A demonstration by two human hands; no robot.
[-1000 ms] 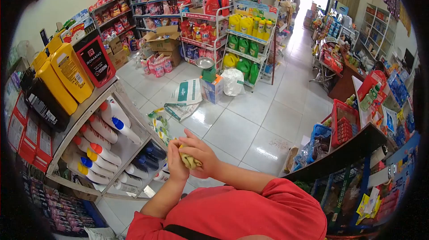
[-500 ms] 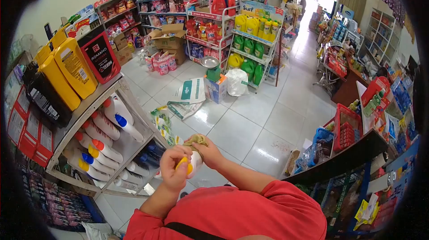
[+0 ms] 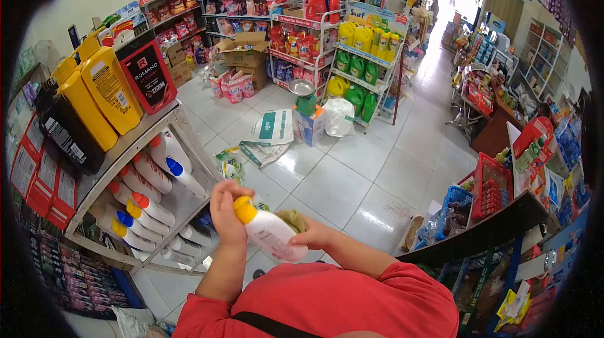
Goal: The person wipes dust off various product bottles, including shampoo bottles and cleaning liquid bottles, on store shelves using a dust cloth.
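**A white bottle (image 3: 270,232) is wiped with a cloth in a shop aisle, held close before the chest**

Nearest, the bottle is held slantwise between both hands, with its yellow cap (image 3: 244,210) up and to the left. The left hand (image 3: 223,212) is curled closed about the neck. The right hand (image 3: 316,238) is cupped under the body, with an olive cloth (image 3: 291,218) bunched in its fingers. The wiping is probably best done with the neck gripped firmly and the cloth drawn along the body, the bottle being turned so that no face is missed. Just to the left, similar bottles (image 3: 157,168) are laid on a wire shelf (image 3: 135,143) beneath yellow jugs (image 3: 104,95). Farther off, a tiled floor (image 3: 352,174) and a rack of green and yellow jugs (image 3: 358,55) are seen.
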